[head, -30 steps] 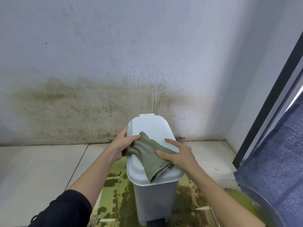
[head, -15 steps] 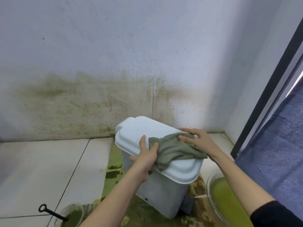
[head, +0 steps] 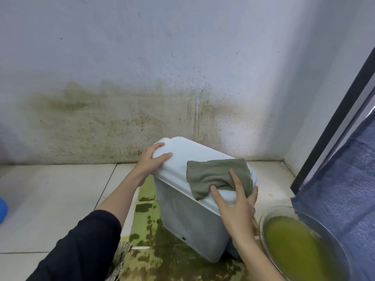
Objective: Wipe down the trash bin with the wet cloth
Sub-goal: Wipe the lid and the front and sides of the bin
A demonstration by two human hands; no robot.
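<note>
Cloth (head: 219,175) on bin (head: 188,224) lid — bowl (head: 304,246) right of bin

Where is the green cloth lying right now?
In the head view, the green cloth lies on the right part of the trash bin lid, under the right hand, with the left hand on the lid's far left end.

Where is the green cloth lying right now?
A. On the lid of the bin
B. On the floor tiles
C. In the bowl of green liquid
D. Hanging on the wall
A: the cloth lies spread on the white lid of the bin, with the fingers of the right hand pressing its near edge.
</note>
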